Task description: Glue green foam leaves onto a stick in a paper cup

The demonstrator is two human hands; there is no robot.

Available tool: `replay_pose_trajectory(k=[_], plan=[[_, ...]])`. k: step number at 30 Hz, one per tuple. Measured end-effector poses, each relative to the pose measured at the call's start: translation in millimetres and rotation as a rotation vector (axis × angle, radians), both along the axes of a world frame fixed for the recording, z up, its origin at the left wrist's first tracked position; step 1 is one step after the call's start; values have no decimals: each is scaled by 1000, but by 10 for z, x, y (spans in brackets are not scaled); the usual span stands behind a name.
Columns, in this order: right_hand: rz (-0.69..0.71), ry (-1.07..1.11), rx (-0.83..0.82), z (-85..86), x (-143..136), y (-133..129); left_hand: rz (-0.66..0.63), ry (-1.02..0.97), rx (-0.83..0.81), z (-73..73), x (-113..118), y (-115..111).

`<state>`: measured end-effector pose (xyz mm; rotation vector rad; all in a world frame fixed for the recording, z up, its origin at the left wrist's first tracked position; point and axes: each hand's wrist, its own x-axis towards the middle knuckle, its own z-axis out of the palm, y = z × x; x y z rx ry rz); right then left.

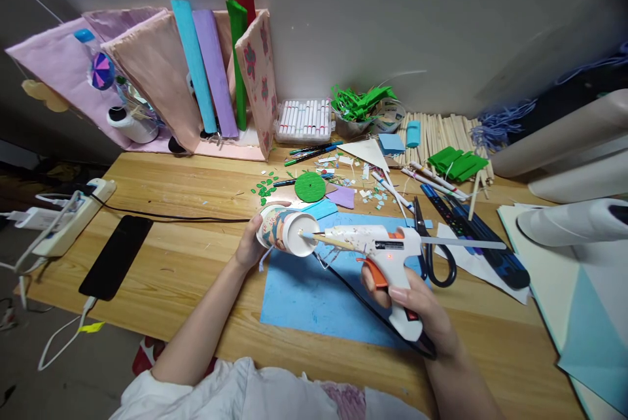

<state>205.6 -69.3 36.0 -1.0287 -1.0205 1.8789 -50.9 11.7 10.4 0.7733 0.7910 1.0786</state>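
Observation:
My left hand [249,243] is wrapped round a small patterned paper cup [277,227], tilted so that its white round end faces right. In my right hand [412,299] is a white hot glue gun [363,239] with an orange trigger and a small red light glowing on its side. The gun's nozzle points left at the cup's white end, and a thin stick lies alongside the nozzle. Whether the tip touches the cup I cannot tell. Both are above a blue sheet [304,296] on the wooden table [196,296].
Black scissors [441,266] and a dark blue case [495,246] lie right of the gun. Behind are a green disc [310,186], paper scraps, a marker box [304,120] and wooden sticks [436,129]. A phone [116,256] and power strip [81,220] are left; a black cord crosses the table.

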Motion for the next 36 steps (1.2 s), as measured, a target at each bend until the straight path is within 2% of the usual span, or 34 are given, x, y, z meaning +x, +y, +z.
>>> replay_pose_trajectory(k=[13, 19, 26, 36], plan=[[-53, -34, 37, 70, -62, 17, 48, 52, 30, -131, -16, -5], [-129, -69, -15, 37, -80, -15, 57, 69, 44, -154, -27, -6], [-237, -113, -57, 131, -153, -34, 84, 100, 74, -180, -44, -3], [-125, -119, 29, 80, -58, 5, 106, 78, 17, -164, 0, -4]])
